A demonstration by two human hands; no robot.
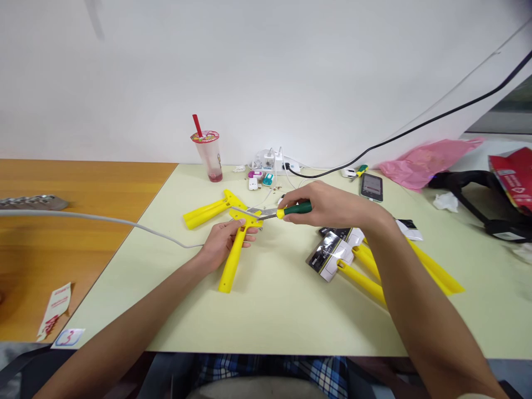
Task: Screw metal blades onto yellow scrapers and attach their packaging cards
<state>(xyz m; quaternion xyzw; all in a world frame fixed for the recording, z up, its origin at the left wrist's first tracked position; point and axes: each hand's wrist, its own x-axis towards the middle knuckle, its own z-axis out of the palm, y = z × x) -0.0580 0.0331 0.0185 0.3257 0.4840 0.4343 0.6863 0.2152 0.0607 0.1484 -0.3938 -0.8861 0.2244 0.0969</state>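
My left hand grips a yellow T-shaped scraper just below its head, the handle slanting down toward me. In my right hand is a screwdriver with a green and yellow handle, held level. Its shaft points left and the tip meets the right part of the scraper's head. What lies exactly under the tip is too small to make out. A second yellow scraper lies on the table behind my left hand.
Packaged yellow scrapers lie under my right forearm. At the back stand a cup with a red straw and a power strip with cables. A phone and a pink bag are right. A grey cable crosses from the left.
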